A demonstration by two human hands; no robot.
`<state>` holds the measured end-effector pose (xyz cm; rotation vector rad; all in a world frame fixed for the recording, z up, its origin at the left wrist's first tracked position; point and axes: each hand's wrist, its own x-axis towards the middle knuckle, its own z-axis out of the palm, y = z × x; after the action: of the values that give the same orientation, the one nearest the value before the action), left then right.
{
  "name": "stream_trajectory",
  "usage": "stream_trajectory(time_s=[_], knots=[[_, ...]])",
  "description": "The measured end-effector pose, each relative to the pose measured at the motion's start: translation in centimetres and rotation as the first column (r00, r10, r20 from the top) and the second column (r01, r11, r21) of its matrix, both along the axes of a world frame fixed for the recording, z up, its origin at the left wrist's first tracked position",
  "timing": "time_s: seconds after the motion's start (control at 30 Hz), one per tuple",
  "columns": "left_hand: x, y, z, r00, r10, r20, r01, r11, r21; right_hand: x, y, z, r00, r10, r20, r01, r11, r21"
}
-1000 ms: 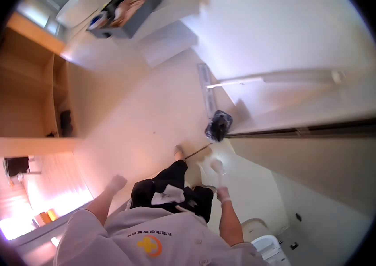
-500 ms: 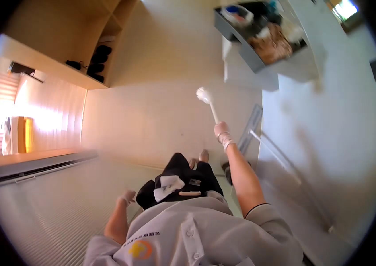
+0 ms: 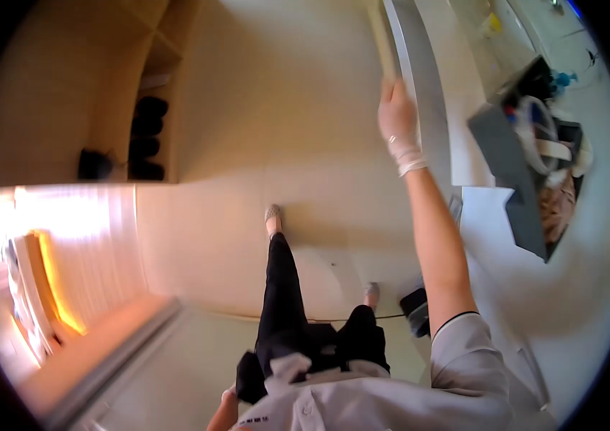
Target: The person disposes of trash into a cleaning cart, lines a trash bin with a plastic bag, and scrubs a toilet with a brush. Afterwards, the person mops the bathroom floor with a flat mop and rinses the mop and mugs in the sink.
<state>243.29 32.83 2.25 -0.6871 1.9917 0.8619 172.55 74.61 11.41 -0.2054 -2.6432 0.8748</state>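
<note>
My right hand (image 3: pixel 398 118), in a thin pale glove, is stretched forward and wrapped round the lower end of a pale handle (image 3: pixel 382 39). The handle's far end runs out of the top of the view. Just right of it is a long white edge (image 3: pixel 409 72). My left hand is low beside my hip, mostly hidden behind my clothing, with only a bit (image 3: pixel 228 396) showing; its fingers cannot be made out. A white cloth (image 3: pixel 290 368) hangs at my waist.
A grey bin (image 3: pixel 528 194) full of cloths and bottles stands on a white surface at the right. Wooden shelves (image 3: pixel 154 79) with black items are at the upper left. A black bag-lined bin (image 3: pixel 414 309) is near my right foot. A bright window lies at the left.
My right hand has moved forward and up with the brush, whose white head has left the view. I have stepped forward, the grey bin appears nearer on the right, and my left hand has dropped lower.
</note>
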Motion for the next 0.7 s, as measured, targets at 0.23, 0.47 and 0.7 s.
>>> stream_trajectory(time_s=[0.23, 0.47, 0.7], knots=[[-17.7, -21.4, 2.2, 0.876, 0.481, 0.034, -0.432, 0.815, -0.386, 25.7, 5.9, -41.3, 0.422, -0.314, 0.850, 0.262, 0.940, 0.218], [-31.5, -22.5, 0.8, 0.947, 0.088, 0.308, -0.048, 0.989, -0.137, -6.0, -2.1, -22.1, 0.807, -0.014, 0.590, -0.260, 0.889, 0.377], [-32.2, -23.7, -3.9, 0.848, -0.523, 0.083, 0.526, 0.850, -0.015, -7.8, 1.1, -32.9, 0.776, -0.295, 0.557, 0.247, 0.955, 0.161]])
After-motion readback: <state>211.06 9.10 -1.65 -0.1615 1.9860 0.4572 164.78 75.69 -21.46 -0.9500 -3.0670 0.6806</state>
